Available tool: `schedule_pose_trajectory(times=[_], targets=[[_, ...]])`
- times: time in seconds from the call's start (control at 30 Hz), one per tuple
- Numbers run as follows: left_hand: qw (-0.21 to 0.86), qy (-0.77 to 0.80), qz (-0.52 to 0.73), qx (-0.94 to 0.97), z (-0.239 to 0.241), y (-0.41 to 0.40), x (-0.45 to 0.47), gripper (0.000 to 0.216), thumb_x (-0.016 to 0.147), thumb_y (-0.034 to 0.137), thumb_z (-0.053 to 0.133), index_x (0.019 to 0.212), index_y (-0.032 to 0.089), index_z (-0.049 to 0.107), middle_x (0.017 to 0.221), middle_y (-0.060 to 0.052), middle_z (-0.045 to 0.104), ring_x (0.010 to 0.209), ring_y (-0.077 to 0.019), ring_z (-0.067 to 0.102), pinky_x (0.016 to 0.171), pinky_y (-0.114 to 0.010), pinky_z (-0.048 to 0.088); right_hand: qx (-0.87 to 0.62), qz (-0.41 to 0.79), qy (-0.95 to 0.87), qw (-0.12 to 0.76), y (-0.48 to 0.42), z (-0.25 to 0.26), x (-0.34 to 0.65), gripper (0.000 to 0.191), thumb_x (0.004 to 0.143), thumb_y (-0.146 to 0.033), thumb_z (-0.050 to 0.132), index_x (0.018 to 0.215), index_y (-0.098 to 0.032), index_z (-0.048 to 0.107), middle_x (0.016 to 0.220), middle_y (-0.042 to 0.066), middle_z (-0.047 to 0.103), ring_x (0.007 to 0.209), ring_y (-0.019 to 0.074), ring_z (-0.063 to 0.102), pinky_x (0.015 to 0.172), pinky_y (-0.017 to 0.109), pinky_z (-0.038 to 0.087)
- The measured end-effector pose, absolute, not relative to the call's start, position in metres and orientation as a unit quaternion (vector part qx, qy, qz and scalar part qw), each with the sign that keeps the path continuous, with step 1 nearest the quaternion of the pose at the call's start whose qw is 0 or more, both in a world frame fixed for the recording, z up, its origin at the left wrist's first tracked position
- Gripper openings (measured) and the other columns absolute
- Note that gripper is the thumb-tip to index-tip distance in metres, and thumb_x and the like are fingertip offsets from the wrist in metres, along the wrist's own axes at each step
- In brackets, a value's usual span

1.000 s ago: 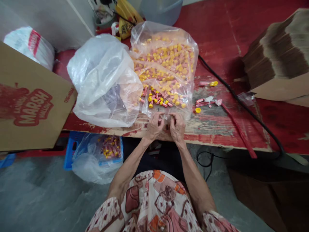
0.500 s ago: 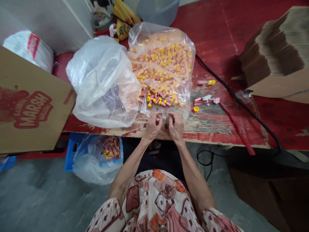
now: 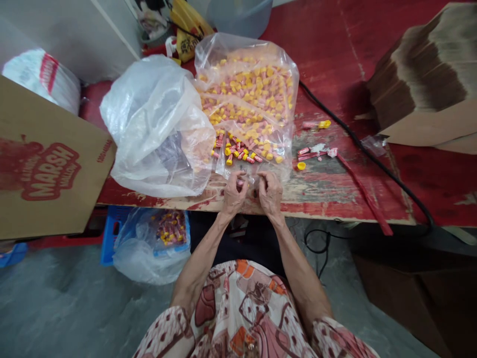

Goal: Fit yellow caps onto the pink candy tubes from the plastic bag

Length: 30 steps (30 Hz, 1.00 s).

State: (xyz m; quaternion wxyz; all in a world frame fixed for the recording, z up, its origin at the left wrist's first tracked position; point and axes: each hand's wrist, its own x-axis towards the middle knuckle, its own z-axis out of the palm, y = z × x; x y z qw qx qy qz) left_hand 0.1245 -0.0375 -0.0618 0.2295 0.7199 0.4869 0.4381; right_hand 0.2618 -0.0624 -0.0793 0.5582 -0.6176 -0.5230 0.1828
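Note:
My left hand (image 3: 234, 196) is closed at the table's front edge, and a small pink-and-white tube (image 3: 240, 183) shows between its thumb and fingers. Just to its right, my right hand (image 3: 271, 196) has its fingers curled inward; what they hold, if anything, is too small to make out. Both hands are at the mouth of a clear plastic bag (image 3: 288, 99) lying flat. Inside that bag are many pink tubes with yellow caps (image 3: 242, 151), some loose at its near opening.
Left of the clear bag sits a bulging whitish plastic bag (image 3: 149, 99), beside a cardboard box (image 3: 48, 169). A blue crate (image 3: 109, 233) with more tubes stands below. Rightward lie a yellow cap (image 3: 301, 166), a red strip (image 3: 365, 194), a black cable (image 3: 350, 132) and stacked cardboard (image 3: 421, 89).
The view has shifted slightly. My left hand has turned a little, and the tube in it shows more clearly. My right hand stays in nearly the same place.

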Motion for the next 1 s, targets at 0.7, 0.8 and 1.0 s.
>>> schedule_pose_trajectory(times=[0.7,0.8,1.0], targets=[[0.256,0.516,0.435,0.692,-0.0650,-0.0401,0.1222,0.020,0.102,0.034,0.065,0.118,0.022,0.063,0.103,-0.004,0.073,0.082,-0.0146,0.070,0.078,-0.027,0.059,-0.622,0.195,-0.527,0.545,-0.0622,-0.0796,0.2627,0.026,0.103,-0.021,0.044,0.107,-0.023,0.070,0.107,0.009,0.074,0.104,0.0232,0.066,0.096,0.038,0.054],[0.259,0.517,0.438,0.688,-0.0645,-0.0403,0.1227,0.019,0.102,0.033,0.066,0.117,0.022,0.063,0.102,-0.004,0.073,0.080,-0.0138,0.070,0.077,-0.027,0.059,-0.619,0.196,-0.527,0.547,-0.0623,-0.0791,0.2629,0.026,0.103,-0.021,0.044,0.107,-0.023,0.070,0.107,0.009,0.074,0.104,0.0234,0.066,0.096,0.038,0.054],[0.255,0.529,0.430,0.686,-0.0629,-0.0405,0.1230,0.019,0.101,0.034,0.067,0.116,0.022,0.064,0.107,-0.005,0.074,0.080,-0.0140,0.069,0.077,-0.027,0.059,-0.621,0.191,-0.528,0.547,-0.0623,-0.0798,0.2623,0.026,0.103,-0.021,0.044,0.107,-0.023,0.069,0.107,0.009,0.074,0.103,0.0230,0.066,0.095,0.037,0.054]])
